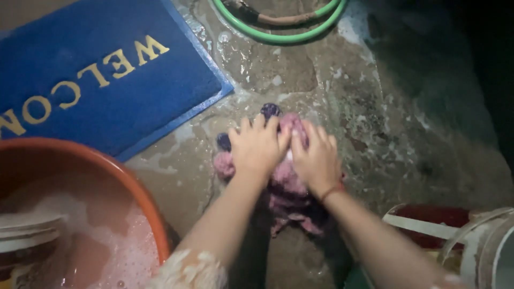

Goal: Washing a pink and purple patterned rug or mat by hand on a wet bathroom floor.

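Fingers (251,128) clenched on pink cloth (286,182), orange basin (134,187) left, blue mat (107,80) behind, green hose (278,37) beyond

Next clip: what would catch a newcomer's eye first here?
Both hands, left hand and right hand, press down on a pink and purple cloth bunched on the wet floor at centre. A blue doormat lies upper left, and an orange basin of soapy water sits lower left.

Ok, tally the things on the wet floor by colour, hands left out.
Blue: 1, the mat
Green: 1, the hose
Orange: 1, the basin
Pink and purple: 1, the cloth under both hands
White: 1, the bucket
Total: 5
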